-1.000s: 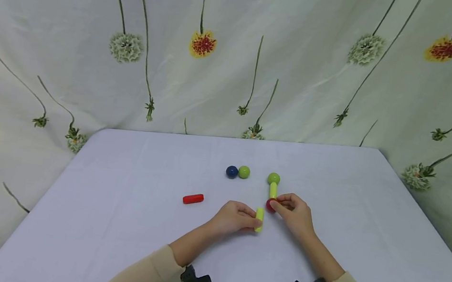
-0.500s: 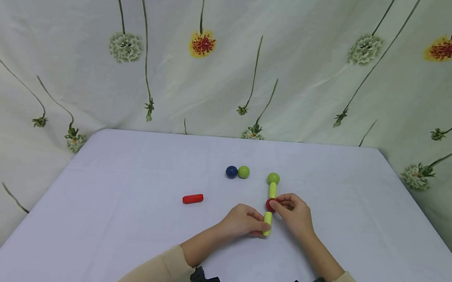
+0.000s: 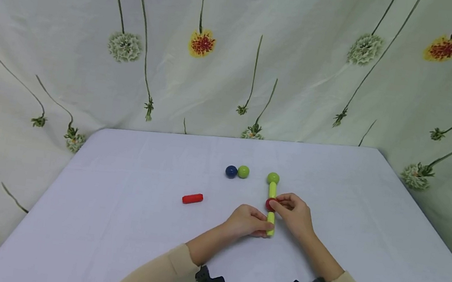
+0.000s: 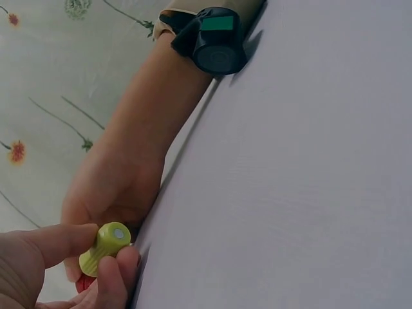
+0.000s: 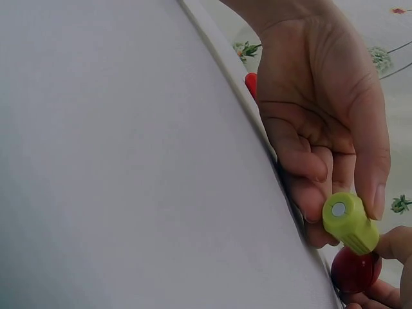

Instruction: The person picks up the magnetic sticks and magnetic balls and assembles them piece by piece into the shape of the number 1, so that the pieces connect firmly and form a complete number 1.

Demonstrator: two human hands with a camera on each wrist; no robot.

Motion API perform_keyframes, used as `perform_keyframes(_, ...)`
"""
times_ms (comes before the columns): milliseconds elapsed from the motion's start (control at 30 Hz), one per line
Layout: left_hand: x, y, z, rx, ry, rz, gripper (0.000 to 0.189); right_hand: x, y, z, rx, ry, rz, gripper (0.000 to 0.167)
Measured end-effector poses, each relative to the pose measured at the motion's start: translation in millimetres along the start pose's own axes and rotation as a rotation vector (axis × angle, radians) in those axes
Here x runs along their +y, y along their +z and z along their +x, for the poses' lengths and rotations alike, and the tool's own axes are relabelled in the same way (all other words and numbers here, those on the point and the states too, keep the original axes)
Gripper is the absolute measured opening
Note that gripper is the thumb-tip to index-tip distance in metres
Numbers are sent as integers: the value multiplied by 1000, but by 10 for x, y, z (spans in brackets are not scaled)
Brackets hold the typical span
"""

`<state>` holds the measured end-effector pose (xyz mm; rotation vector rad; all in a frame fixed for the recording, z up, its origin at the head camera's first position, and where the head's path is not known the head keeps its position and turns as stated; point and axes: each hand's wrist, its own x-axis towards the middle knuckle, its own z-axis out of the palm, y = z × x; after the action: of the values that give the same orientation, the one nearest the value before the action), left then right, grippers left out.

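Observation:
My left hand [image 3: 247,220] pinches a yellow-green rod [image 3: 270,222] between thumb and fingers; the left wrist view shows a pale round inset in the rod's end [image 4: 118,233]. The rod's far end meets a red ball [image 5: 355,269], which my right hand [image 3: 294,213] pinches from the right. Beyond the ball, a second yellow-green rod [image 3: 273,190] runs in line up to a green ball [image 3: 273,178]. Together they form a straight row on the white tabletop [image 3: 130,233].
A red rod [image 3: 192,198] lies to the left of my hands. Farther back, a dark blue ball [image 3: 231,171] sits next to another green ball [image 3: 243,171]. A flowered curtain [image 3: 306,65] hangs behind the table.
My left hand has carried its yellow-green rod to the right, from beside the red ball to its near side, against it. My right hand has kept its place on the ball.

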<state>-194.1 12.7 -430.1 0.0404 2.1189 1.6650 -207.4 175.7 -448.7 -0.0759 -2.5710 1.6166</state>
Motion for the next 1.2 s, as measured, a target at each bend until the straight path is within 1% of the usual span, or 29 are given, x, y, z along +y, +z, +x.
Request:
perform_keyframes(233, 25, 18, 28, 12, -17, 7, 15, 2, -2, -1, -6, -2, 13, 28)
perform_keyframes(633, 26, 49, 64, 34, -25, 19, 15, 15, 2, 5, -7, -11, 21, 29)
perform_keyframes(767, 11, 50, 73, 43, -17, 7, 16, 22, 1, 8, -10, -9, 24, 29)
perform_keyframes(1033, 0, 47, 62, 40, 0, -16, 18, 23, 1, 7, -6, -13, 23, 29)
perform_keyframes(1200, 1, 42, 23, 53, 20, 44, 19, 21, 1, 5, -10, -8, 20, 29)
